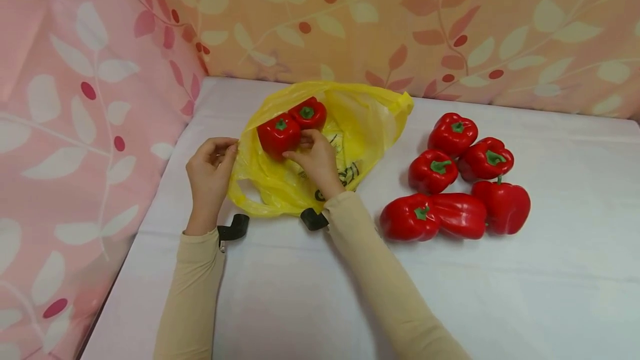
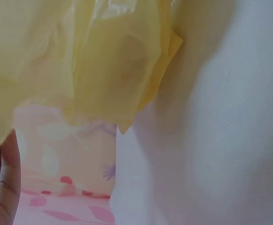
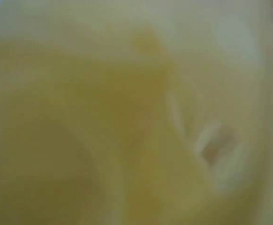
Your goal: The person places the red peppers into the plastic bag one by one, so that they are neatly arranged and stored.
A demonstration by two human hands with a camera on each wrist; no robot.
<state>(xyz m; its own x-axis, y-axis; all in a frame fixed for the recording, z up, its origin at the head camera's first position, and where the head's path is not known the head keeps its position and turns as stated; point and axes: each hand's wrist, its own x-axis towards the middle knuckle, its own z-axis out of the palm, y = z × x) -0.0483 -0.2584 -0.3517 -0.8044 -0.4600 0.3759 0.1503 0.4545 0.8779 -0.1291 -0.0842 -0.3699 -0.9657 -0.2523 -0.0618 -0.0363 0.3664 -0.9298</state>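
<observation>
A yellow plastic bag point(image 1: 377, 121) lies on its side, its mouth spread open. My left hand point(image 1: 207, 176) pinches the bag's left rim between thumb and fingers. Inside the bag my right hand point(image 1: 321, 163) holds a red bell pepper point(image 1: 275, 140) at its right side with thumb and fingertips. Another red bell pepper point(image 1: 315, 114) sits just behind it, also in the bag. In the left wrist view the bag point(image 2: 117, 56) hangs beside the fingers point(image 2: 10, 173). Blurred yellow plastic point(image 3: 127, 117) fills the right wrist view, where the hand is hidden.
Several more red bell peppers point(image 1: 452, 135) are grouped on the white-covered table point(image 1: 280, 304) to the right of the bag. Leaf-patterned cloth point(image 1: 310, 26) stands along the back and the left side. Black wrist mounts point(image 1: 314, 219) sit by the cuffs.
</observation>
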